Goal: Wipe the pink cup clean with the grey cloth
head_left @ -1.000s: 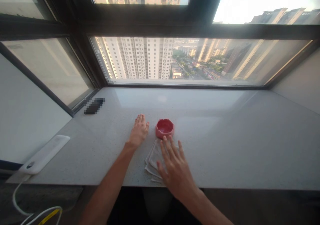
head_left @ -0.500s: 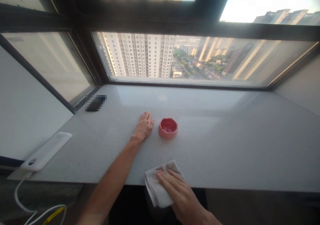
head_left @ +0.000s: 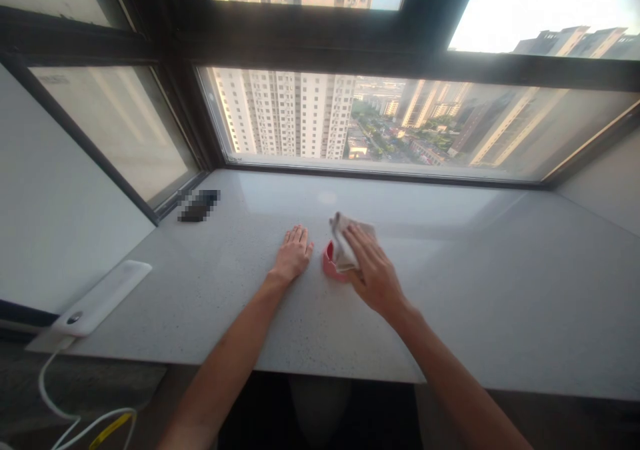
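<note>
My left hand [head_left: 294, 253] lies flat on the pale speckled windowsill [head_left: 235, 303], fingers stretched toward the window, with nothing in it. Just to its right stands a small red ashtray [head_left: 330, 268], its right side hidden behind a folded whitish cloth [head_left: 343, 240]. My right hand [head_left: 375, 270] grips that cloth over the ashtray, fingers laid along the top of the fabric. Whether the cloth touches the ashtray or hovers above it, I cannot tell.
A white power strip [head_left: 107, 297] with a white cable [head_left: 45, 390] lies at the sill's left end. A dark blurred-out object [head_left: 199, 206] sits near the left window corner. Dark window frames [head_left: 320, 37] border the sill, with tall buildings outside.
My right hand has carried the cloth from the sill's front edge forward to the ashtray, now partly covering it. My left hand stays at the same spot on the sill.
</note>
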Available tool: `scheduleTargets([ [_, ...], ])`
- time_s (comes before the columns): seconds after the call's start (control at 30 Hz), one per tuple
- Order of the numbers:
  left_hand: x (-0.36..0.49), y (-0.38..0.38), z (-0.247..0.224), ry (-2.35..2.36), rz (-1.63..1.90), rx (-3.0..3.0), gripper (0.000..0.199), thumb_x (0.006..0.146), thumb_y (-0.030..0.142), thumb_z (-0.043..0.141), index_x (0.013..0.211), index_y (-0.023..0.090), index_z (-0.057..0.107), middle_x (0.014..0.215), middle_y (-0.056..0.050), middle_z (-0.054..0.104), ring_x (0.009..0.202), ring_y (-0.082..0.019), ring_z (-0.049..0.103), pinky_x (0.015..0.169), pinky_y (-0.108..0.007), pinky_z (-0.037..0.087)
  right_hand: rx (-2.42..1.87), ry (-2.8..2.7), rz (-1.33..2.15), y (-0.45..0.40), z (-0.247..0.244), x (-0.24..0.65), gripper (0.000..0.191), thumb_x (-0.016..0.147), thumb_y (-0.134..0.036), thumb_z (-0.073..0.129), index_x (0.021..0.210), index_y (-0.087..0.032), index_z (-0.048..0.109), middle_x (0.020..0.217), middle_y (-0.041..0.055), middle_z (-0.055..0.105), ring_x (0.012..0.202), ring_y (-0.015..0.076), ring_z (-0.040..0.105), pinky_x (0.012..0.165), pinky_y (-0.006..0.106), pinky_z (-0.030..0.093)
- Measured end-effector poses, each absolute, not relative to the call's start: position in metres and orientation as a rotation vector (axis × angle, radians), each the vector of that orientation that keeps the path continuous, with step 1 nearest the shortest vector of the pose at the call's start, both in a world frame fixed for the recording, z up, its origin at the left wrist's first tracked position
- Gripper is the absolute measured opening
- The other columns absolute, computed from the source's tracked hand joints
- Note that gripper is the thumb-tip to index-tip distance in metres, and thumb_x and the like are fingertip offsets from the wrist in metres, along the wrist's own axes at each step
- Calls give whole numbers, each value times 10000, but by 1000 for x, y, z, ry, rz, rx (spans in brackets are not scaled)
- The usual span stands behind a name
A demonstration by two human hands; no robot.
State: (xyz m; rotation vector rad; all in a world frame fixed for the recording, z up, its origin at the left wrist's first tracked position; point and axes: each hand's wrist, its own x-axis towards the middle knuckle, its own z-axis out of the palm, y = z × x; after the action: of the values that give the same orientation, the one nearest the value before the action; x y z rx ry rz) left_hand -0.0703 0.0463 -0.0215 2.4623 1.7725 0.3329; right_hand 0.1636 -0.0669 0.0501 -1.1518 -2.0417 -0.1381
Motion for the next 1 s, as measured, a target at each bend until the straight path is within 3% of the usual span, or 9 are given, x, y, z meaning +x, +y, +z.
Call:
scheduleTargets([
  [0.17, -70, 46, -25, 1768, 383, 2508, 634, 1123, 328, 335, 1669, 21, 439, 1784, -237, 365, 1697, -314, 332, 1409, -484, 259, -1252, -2408, -163, -55, 20, 146, 853, 1041, -453, 652, 1745, -97, 329, 1739, 227, 457, 1615, 396, 453, 1350, 620, 340],
  [0.37, -70, 46, -26, 1751, 407, 2500, 640, 1125, 333, 333, 1660, -1, 441, 1780, -254, 362, 1694, -335, 336, 1409, -500, 256, -1294, -2387, -173, -48, 16, 152, 1013, 930, -365, 777, 1752, -55, 273, 1738, 267, 439, 1637, 407, 411, 1353, 604, 325],
  [0.47, -70, 46, -25, 1746, 406, 2497, 640, 1128, 336, 329, 1661, 0, 440, 1784, -251, 353, 1698, -331, 326, 1411, -501, 249, -1285, -2352, -197, -47, 11, 149, 846, 898, -198, 708, 1683, -55, 427, 1660, 256, 553, 1558, 383, 518, 1326, 558, 363],
  [0.57, -69, 45, -24, 1745, 389, 2476, 650, 1133, 360, 337, 1669, 4, 430, 1788, -244, 348, 1702, -324, 318, 1415, -491, 238, -1282, -2330, -168, -47, 6, 146, 483, 878, -92, 611, 1346, -104, 725, 1282, 202, 794, 1201, 329, 725, 1143, 475, 503],
  [0.63, -69, 45, -22, 1750, 376, 2457, 654, 1134, 369, 347, 1675, 8, 420, 1792, -237, 345, 1706, -320, 310, 1418, -485, 227, -1303, -2312, -137, -47, 2, 145, 250, 879, -81, 595, 1048, -159, 764, 996, 141, 806, 943, 286, 723, 984, 426, 529],
  [0.7, -70, 45, -19, 1753, 384, 2431, 649, 1132, 363, 362, 1670, 7, 424, 1795, -237, 340, 1710, -321, 298, 1421, -484, 216, -1310, -2265, -108, -48, -1, 145, 151, 890, -93, 598, 900, -188, 715, 886, 112, 768, 847, 258, 683, 906, 391, 504],
  [0.83, -67, 41, -10, 1634, 612, 2334, 610, 1149, 374, 323, 1648, 51, 459, 1775, -220, 400, 1706, -312, 309, 1425, -521, 191, -1313, -1976, 132, -45, -1, 141, 107, 928, -250, 684, 835, -199, 691, 814, 80, 733, 781, 233, 641, 803, 349, 475],
  [0.93, -55, 26, -6, 1309, 996, 2226, 630, 1177, 462, 179, 1698, 166, 372, 1748, -169, 461, 1657, -262, 408, 1399, -504, 281, -1295, -1547, 557, -36, 9, 131, 338, 892, -511, 803, 948, -182, 749, 826, 34, 726, 744, 207, 619, 702, 313, 467],
  [1.0, -44, 15, -8, 1047, 1207, 2182, 685, 1161, 584, 156, 1736, 230, 274, 1777, -169, 389, 1645, -272, 413, 1361, -507, 352, -1262, -1211, 816, -28, 17, 123, 476, 859, -643, 799, 924, -175, 745, 747, -3, 669, 658, 169, 557, 610, 283, 427],
])
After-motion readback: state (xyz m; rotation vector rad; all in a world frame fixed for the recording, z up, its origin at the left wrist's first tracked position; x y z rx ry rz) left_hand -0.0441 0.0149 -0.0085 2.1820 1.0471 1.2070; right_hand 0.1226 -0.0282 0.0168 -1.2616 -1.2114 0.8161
